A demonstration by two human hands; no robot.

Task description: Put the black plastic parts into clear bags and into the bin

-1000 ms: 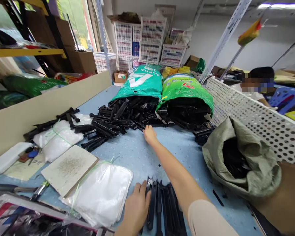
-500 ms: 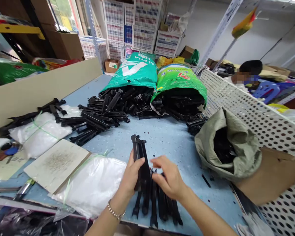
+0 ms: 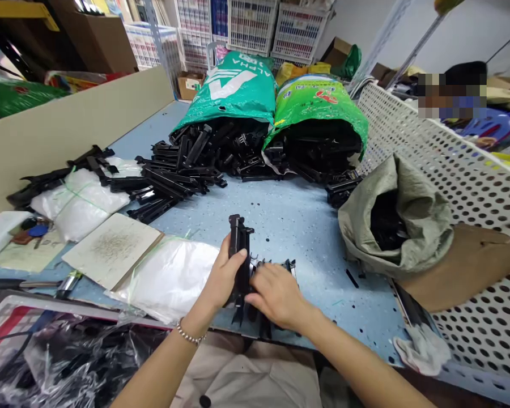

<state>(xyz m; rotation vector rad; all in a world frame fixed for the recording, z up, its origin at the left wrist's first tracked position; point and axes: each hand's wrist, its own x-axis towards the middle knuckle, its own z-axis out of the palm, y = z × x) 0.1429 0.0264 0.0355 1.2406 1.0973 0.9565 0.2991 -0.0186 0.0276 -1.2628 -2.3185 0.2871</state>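
Note:
Long black plastic parts [image 3: 239, 243] stand tilted upright in my left hand [image 3: 223, 275], which is closed around them with the thumb across the front. I cannot tell exactly how many are stacked there. My right hand [image 3: 278, 296] is right beside it, its fingers curled and closed on a black part low against the held ones; the fingers partly hide this part. Under and behind the right hand lie several more black parts [image 3: 263, 327] near the table's front edge, mostly covered by the hand.
A heap of black parts [image 3: 170, 178] spills from a teal sack [image 3: 233, 85] and a green sack [image 3: 323, 105]. Clear plastic bags [image 3: 170, 277] and a square board [image 3: 113, 246] lie left. To the right are a grey-green sack [image 3: 352, 226] and a perforated white panel [image 3: 463, 175].
My right hand has moved down and left, from open fingers in the air to closing on a black part. The left hand still holds its parts. The view has tilted downward.

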